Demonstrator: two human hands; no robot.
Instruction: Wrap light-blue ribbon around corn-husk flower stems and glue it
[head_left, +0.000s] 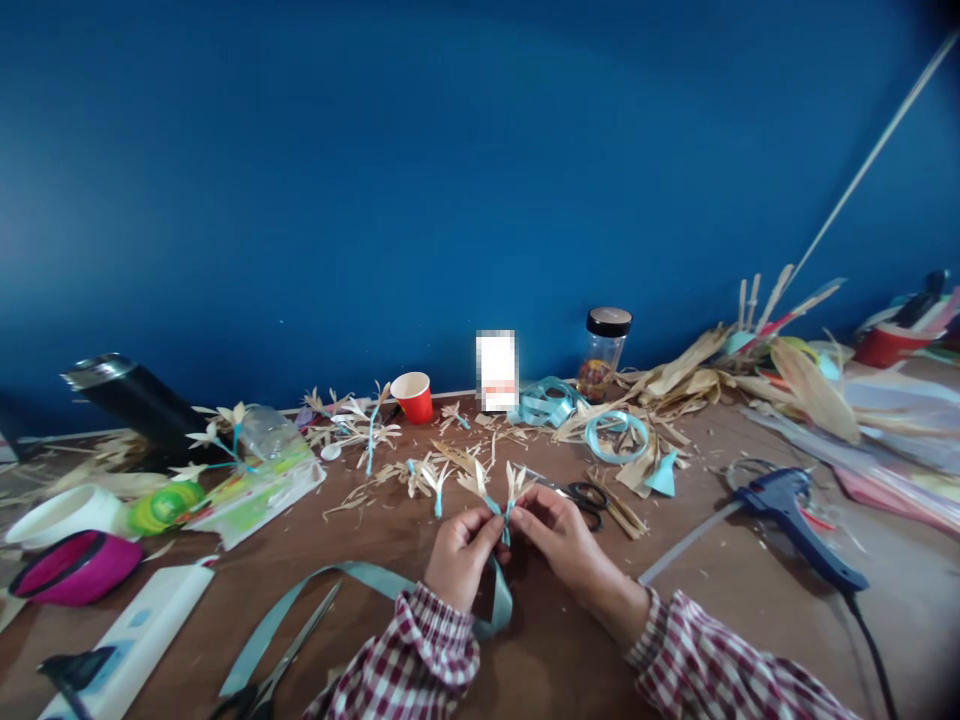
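Note:
My left hand (pixel 465 550) pinches a small dried-husk flower (pixel 477 484) by its blue-wrapped stem. Close beside it, my right hand (pixel 559 535) grips a second husk flower (pixel 517 480), also low on its stem. The two stems come together between my fingertips, which partly hide them. A light blue ribbon (pixel 360 574) runs from the left, passes under my left hand and loops up toward the stems. Scissors (pixel 300 635) lie partly open beneath the ribbon at the left. Another pair of black-handled scissors (pixel 589 495) rests just behind my right hand.
A blue glue gun (pixel 806 520) with a cord lies at the right. Loose husk flowers (pixel 371 430), a red paper cup (pixel 412 397), a ribbon roll (pixel 616 438) and a jar (pixel 602 355) stand or lie along the blue wall. A white power strip (pixel 135 640) is at front left.

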